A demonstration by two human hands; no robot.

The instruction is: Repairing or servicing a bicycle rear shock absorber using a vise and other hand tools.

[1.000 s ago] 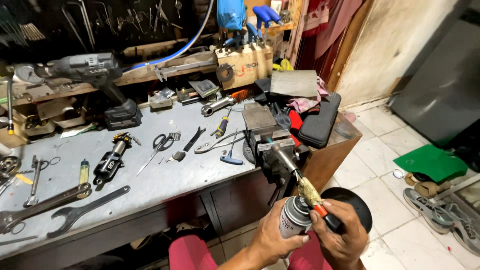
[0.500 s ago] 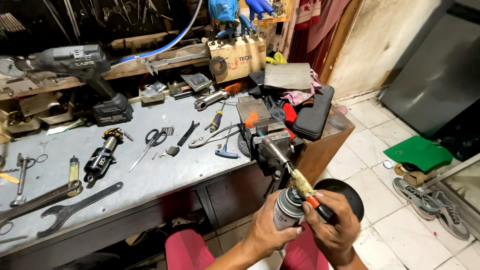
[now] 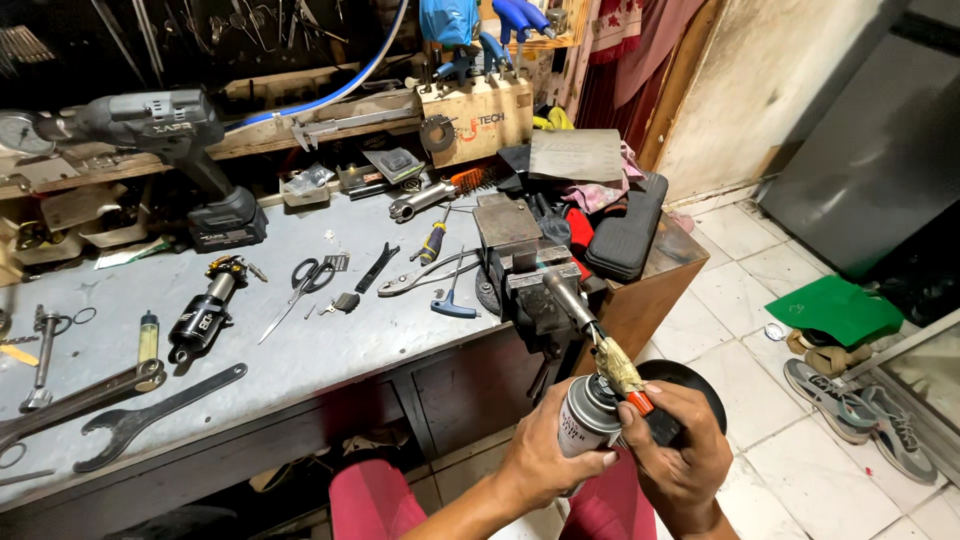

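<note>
My left hand [image 3: 543, 460] grips a silver spray can [image 3: 586, 424] upright near the bottom centre. My right hand [image 3: 680, 450] sits just right of it, closed on a black-handled brush [image 3: 622, 372] with an orange collar and a brass-coloured head. The brush head touches the end of a metal rod [image 3: 570, 300] that sticks out toward me from a grey bench vise [image 3: 522, 272] at the bench's front right edge. The can's top is just under the brush head.
The grey workbench [image 3: 260, 350] holds scissors [image 3: 300, 285], a large wrench [image 3: 150, 417], a shock absorber [image 3: 205, 310], pliers, a hex key and a cordless drill [image 3: 170, 150]. A black case [image 3: 628, 235] lies right of the vise. Shoes [image 3: 860, 405] and a green sheet [image 3: 835, 310] lie on the tiled floor.
The view has shifted slightly. Both hands with can and brush have stayed at the rod's tip, with only small movement.
</note>
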